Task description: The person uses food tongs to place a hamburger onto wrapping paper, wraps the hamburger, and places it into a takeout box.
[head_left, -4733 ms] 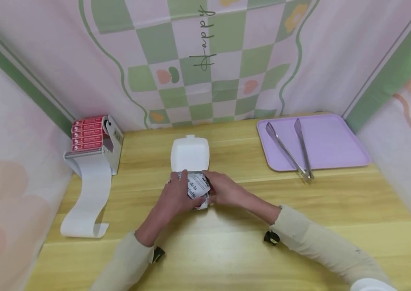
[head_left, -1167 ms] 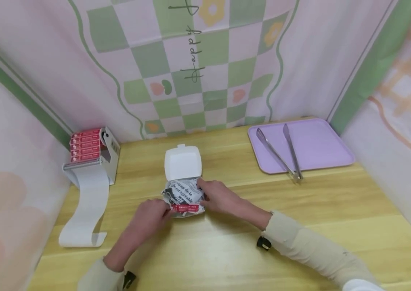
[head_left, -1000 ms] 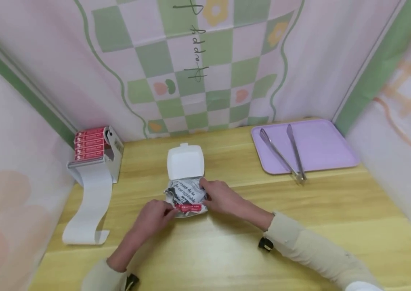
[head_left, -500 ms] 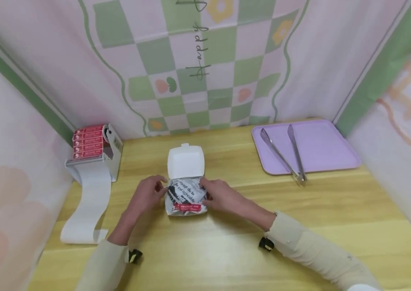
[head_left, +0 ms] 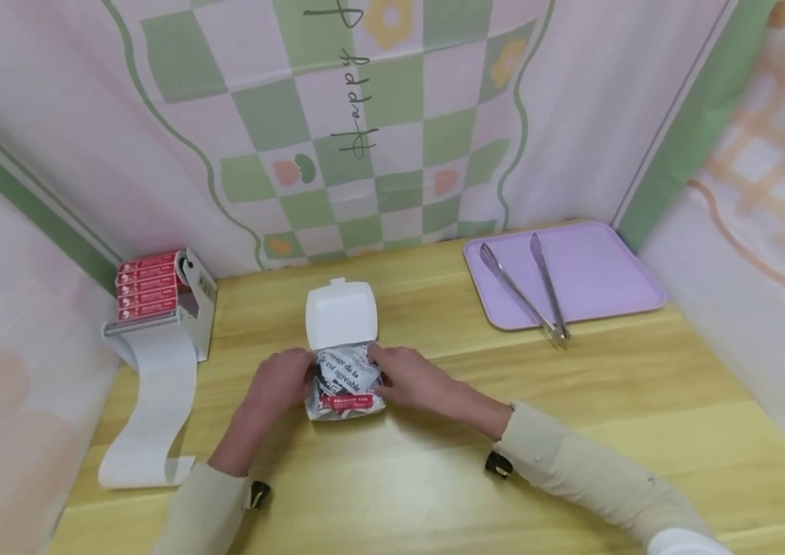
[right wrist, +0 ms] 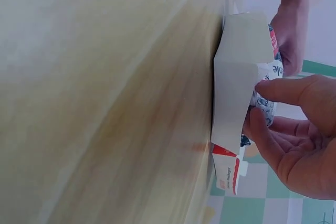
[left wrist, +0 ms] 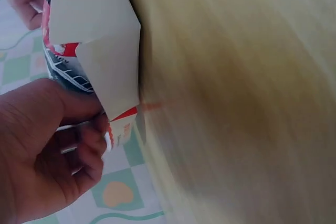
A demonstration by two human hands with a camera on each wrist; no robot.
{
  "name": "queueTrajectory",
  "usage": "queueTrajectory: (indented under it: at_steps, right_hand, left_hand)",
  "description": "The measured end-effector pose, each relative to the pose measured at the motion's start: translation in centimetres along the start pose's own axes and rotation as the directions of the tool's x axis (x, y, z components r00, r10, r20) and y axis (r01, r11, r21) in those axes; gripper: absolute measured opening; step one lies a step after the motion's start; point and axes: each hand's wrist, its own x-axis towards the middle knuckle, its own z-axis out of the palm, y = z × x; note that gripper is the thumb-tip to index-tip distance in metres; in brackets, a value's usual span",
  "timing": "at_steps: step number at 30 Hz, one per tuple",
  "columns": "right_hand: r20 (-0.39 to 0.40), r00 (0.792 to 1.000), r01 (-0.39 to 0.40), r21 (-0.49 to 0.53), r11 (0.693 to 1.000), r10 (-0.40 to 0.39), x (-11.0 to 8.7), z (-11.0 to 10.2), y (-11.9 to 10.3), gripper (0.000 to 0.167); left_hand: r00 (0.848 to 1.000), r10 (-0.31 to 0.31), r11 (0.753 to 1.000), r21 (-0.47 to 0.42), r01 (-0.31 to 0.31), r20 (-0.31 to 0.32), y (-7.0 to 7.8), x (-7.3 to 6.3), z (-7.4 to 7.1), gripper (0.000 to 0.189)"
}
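Observation:
In the head view a white paper clamshell burger box (head_left: 341,314) lies on the table with its lid folded back. Inside its base sits a bundle wrapped in newsprint-patterned paper (head_left: 346,370), a red label (head_left: 351,401) near its front. My left hand (head_left: 280,381) is at the left side of the box; in the left wrist view its thumb and fingers pinch the box wall (left wrist: 110,66). On the opposite side my right hand (head_left: 409,378) has its fingertips on the rim. The right wrist view shows thumb and finger pinching the wall (right wrist: 234,85) beside the bundle.
A label dispenser (head_left: 201,308) with red labels stands at the back left, its white backing strip (head_left: 163,401) curling forward. A purple tray (head_left: 601,270) at the back right carries metal tongs (head_left: 520,297) whose hinged end juts over its front edge. Curtains enclose the table.
The wrapped bundle has settled into the box base with its red label showing. My left hand has gone from the front left corner to the left side; my right hand has stayed put.

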Motion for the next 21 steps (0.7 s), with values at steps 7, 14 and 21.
queueTrajectory:
  at_steps: [7, 14, 21]
  right_hand:
    - [-0.103, 0.994, 0.007, -0.136, 0.991, -0.022, -0.6, 0.8, -0.3, 0.037]
    - [-0.175, 0.984, -0.012, -0.178, 0.984, -0.020, -0.8, 1.5, 0.4, 0.042]
    - [-0.078, 0.997, -0.004, -0.011, 1.000, 0.003, -1.3, 1.2, 0.2, 0.044]
  left_hand:
    - [0.998, 0.061, 0.997, 0.051, -0.062, 0.015, -0.3, 0.2, 0.0, 0.002]
    - [0.999, 0.001, 1.000, 0.011, 0.000, -0.037, -0.5, 0.1, 0.1, 0.008]
    - [0.995, -0.049, 0.997, -0.066, 0.043, -0.091, -0.4, -0.7, 0.7, 0.019]
